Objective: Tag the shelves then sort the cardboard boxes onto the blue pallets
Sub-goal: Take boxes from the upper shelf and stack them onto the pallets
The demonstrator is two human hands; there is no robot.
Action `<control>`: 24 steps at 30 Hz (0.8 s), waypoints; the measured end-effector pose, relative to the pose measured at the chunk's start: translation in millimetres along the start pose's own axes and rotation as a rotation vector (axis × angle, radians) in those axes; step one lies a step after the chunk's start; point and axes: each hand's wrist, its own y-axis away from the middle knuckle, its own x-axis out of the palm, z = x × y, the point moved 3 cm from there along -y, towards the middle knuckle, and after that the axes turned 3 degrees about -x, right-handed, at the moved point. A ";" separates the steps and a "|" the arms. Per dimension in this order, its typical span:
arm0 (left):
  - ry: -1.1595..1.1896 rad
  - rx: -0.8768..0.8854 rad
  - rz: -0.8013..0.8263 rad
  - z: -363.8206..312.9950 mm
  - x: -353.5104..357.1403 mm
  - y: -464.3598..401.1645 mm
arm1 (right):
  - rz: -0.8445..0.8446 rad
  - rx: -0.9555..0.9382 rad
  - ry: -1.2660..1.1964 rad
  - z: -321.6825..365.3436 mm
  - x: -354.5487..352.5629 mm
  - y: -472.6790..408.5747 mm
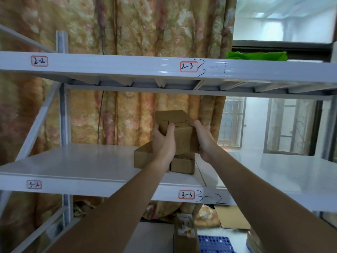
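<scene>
A small cardboard box (179,128) with black handwriting on its top is held tilted above the middle white shelf (87,165). My left hand (164,143) grips its left side and my right hand (202,139) grips its right side. Beneath it, two more cardboard boxes (144,157) (183,166) rest on the shelf. The shelf edges carry red-framed tags reading 2-2 (39,61), 2-3 (189,66), 3-2 (34,184) and 3-3 (186,195). A blue pallet (215,243) shows on the floor at the bottom.
Handwritten marks sit beside the 2-3 and 3-3 tags. A green cloth (257,56) lies on the upper shelf at right. A flowered curtain (127,26) hangs behind the rack. Flat cardboard (231,218) and a printed carton (186,232) lie on the floor below.
</scene>
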 end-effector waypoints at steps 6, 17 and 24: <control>0.175 0.047 0.058 -14.8 -1.6 22.1 | 0.106 0.090 -0.154 3.8 -19.6 10.0; 0.140 0.032 0.225 -3.2 25.2 80.2 | 0.093 -0.114 0.032 17.4 -60.8 100.1; 0.109 0.036 0.321 14.1 44.2 130.9 | 0.021 -0.124 0.035 -3.7 -99.8 153.1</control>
